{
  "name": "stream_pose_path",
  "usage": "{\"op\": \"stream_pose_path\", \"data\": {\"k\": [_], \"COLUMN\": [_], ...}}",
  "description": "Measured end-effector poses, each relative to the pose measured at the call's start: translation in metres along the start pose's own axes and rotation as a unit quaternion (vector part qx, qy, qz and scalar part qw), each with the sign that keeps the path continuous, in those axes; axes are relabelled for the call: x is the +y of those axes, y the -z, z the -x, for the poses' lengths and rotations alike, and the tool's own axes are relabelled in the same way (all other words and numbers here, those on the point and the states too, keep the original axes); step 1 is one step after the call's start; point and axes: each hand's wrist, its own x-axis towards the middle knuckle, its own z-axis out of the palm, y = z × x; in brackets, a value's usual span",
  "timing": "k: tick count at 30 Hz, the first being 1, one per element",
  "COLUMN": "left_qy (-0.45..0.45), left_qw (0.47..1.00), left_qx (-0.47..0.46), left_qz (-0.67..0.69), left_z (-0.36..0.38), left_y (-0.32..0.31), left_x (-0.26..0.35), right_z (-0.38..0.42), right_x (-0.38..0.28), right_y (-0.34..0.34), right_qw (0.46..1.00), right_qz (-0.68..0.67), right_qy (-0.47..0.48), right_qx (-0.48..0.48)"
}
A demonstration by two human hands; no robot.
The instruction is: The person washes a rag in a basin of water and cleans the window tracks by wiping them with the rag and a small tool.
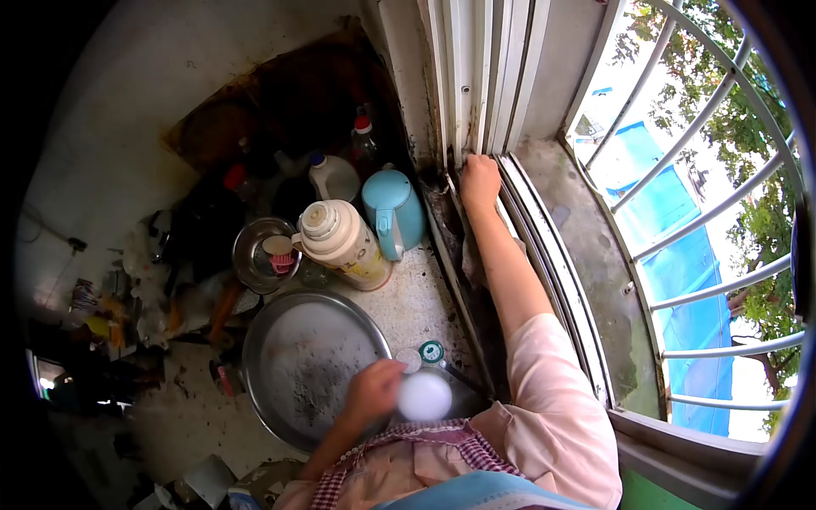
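My right hand is closed in a fist on the window track, at the foot of the white frame. What its fingers hold, if anything, is hidden. Motion blurs my left hand, over the right rim of a wide metal basin with dark specks in greyish contents. Just right of that hand is a smooth white round object. A small pale disc and a green-rimmed round lid lie just above it.
A cream thermos, a light blue jug, a metal bowl with small cups and several bottles stand beyond the basin. White window bars curve on the right. Dim clutter fills the left side.
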Motion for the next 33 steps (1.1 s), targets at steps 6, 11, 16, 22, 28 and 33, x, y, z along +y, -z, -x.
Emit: {"op": "stream_pose_path", "data": {"k": [6,11,16,22,28,33], "left_qy": [-0.014,-0.010,-0.028,-0.022,-0.015,0.002], "left_qw": [1.000,0.998,0.999,1.000,1.000,1.000], "left_qx": [-0.021,-0.051,-0.039,-0.015,-0.002,-0.001], "left_qz": [0.002,0.044,0.002,0.011,-0.011,0.006], "left_z": [0.005,0.020,0.014,0.006,0.010,0.021], "left_y": [-0.008,-0.013,-0.003,0.002,-0.002,0.012], "left_x": [0.017,0.019,0.025,0.020,0.009,0.018], "right_z": [-0.007,0.037,0.025,-0.027,-0.007,-0.026], "right_x": [-0.013,0.016,0.031,-0.038,-0.025,-0.003], "right_y": [0.014,0.088,0.157,0.112,0.026,0.059], "right_qw": [0.994,0.957,0.932,0.976,0.999,0.904], "right_qz": [0.078,0.113,-0.164,-0.201,0.021,0.102], "right_qy": [0.004,0.000,-0.142,0.014,-0.042,-0.082], "right_qx": [-0.081,-0.266,-0.289,0.081,-0.024,-0.406]}}
